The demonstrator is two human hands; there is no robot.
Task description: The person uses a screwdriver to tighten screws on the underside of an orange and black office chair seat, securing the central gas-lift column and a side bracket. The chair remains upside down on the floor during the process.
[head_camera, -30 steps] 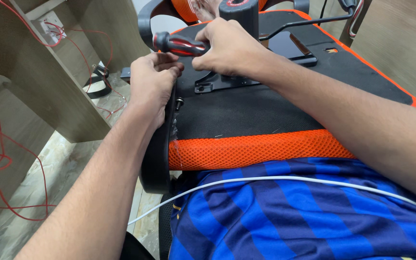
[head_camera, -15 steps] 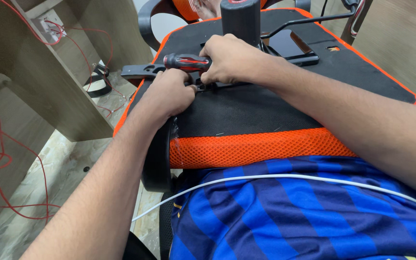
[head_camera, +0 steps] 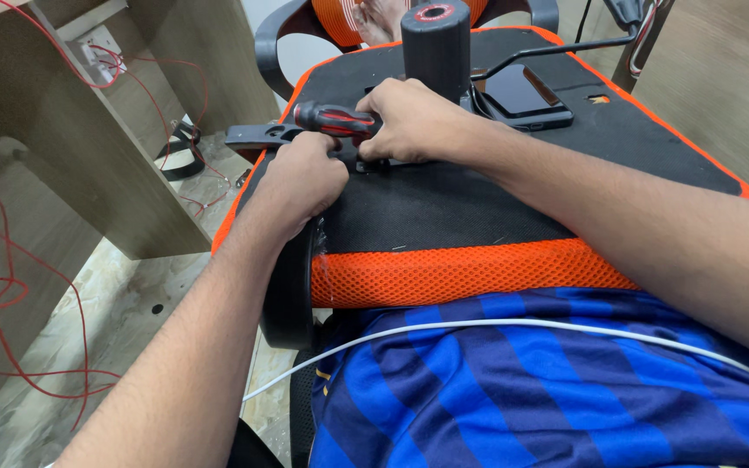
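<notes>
The screwdriver (head_camera: 333,120), with a black and red handle, lies level across the far left part of the upturned chair seat (head_camera: 444,204), its handle pointing left. The right hand (head_camera: 413,121) is closed around the handle's right end, so the shaft and tip are hidden under the fingers. Just near of it, the left hand (head_camera: 301,178) is curled into a loose fist at the seat's left edge, pressing on the black underside beside a black metal bracket (head_camera: 257,136) that sticks out to the left; whether it grips anything I cannot tell. The seat's underside is black with an orange mesh rim (head_camera: 461,270) along the near edge, and a black armrest (head_camera: 289,290) hangs down at the near left corner. Right behind the right hand stands the black column (head_camera: 436,43) of the chair. A dark phone (head_camera: 522,91) lies on the seat to the right of that column. A white cable (head_camera: 513,328) crosses the person's blue striped shirt (head_camera: 496,399). On the left, red wires (head_camera: 10,303) trail over the marble floor (head_camera: 123,312) beside a wooden desk panel (head_camera: 71,156).
</notes>
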